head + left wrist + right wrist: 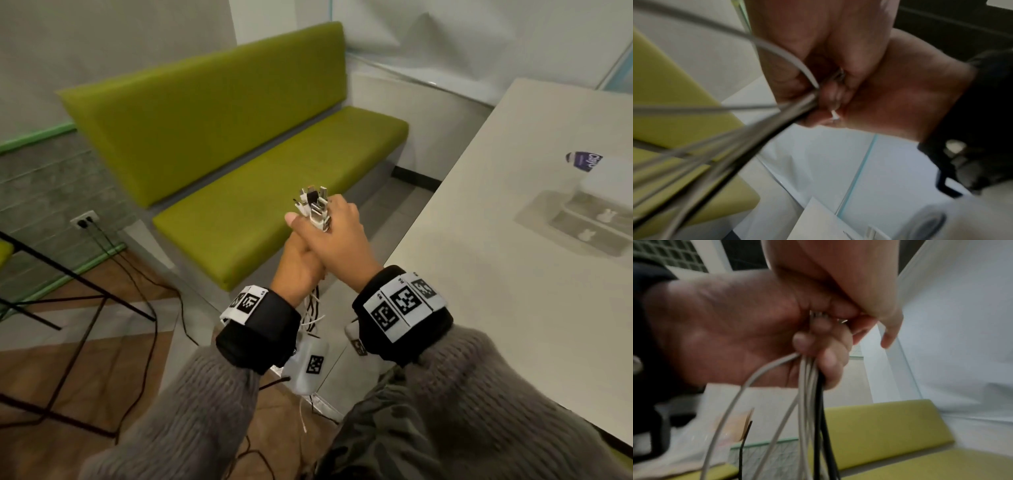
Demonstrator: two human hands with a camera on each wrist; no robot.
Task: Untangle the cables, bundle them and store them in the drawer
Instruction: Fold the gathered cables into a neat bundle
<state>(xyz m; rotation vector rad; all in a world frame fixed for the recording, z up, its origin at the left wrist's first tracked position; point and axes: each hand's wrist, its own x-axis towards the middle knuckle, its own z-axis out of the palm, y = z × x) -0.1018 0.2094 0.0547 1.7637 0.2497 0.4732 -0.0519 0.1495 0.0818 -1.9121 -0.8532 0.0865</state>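
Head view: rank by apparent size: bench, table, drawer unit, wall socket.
1. Bench, largest.
2. Table, cut off by the frame edge and nearer the camera, so its rank against the bench is unsure.
3. Drawer unit.
4. Wall socket, smallest.

Only partly legible text: white lettering, inverted, on a purple packet [585, 161] at right of frame, on the tabletop [479, 240]; wristband markers carry patterns only.

Cables [314, 303] mostly hidden inside both hands' grip, lower lengths behind the wrists, wrist views blurred.
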